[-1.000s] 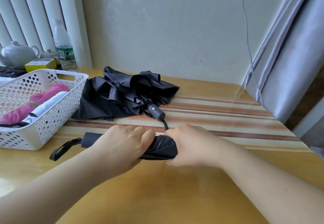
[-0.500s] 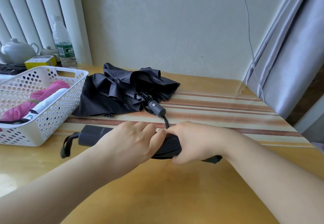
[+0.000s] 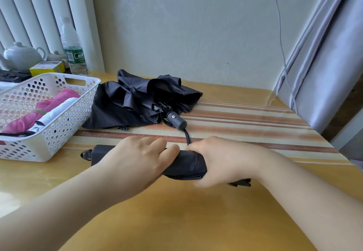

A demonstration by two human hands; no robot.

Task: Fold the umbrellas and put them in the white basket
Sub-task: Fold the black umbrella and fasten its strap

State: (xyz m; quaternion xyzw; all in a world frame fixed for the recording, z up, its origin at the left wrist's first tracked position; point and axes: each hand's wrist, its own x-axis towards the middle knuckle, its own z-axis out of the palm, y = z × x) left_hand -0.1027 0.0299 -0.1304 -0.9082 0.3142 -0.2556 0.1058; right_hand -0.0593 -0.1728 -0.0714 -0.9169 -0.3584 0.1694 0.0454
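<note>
A rolled black umbrella (image 3: 186,165) lies across the near part of the wooden table. My left hand (image 3: 137,162) grips its handle end and my right hand (image 3: 222,158) grips the canopy end; its black strap tab (image 3: 240,183) pokes out under my right wrist. Behind it a second black umbrella (image 3: 137,101) lies collapsed but loose, grey handle (image 3: 176,120) pointing toward me. The white perforated basket (image 3: 64,121) stands at the left and holds a pink umbrella (image 3: 57,101) and a white one (image 3: 59,111).
A striped runner (image 3: 245,121) covers the table's middle. Behind the basket stand a water bottle (image 3: 73,52), a white teapot (image 3: 21,56) and a yellow box (image 3: 47,68). A grey curtain (image 3: 324,64) hangs at the right table edge, with a wall close behind.
The rolled umbrella has shifted slightly to the right under both hands, and its strap tab now shows under my right wrist. The loose umbrella and basket have not moved.
</note>
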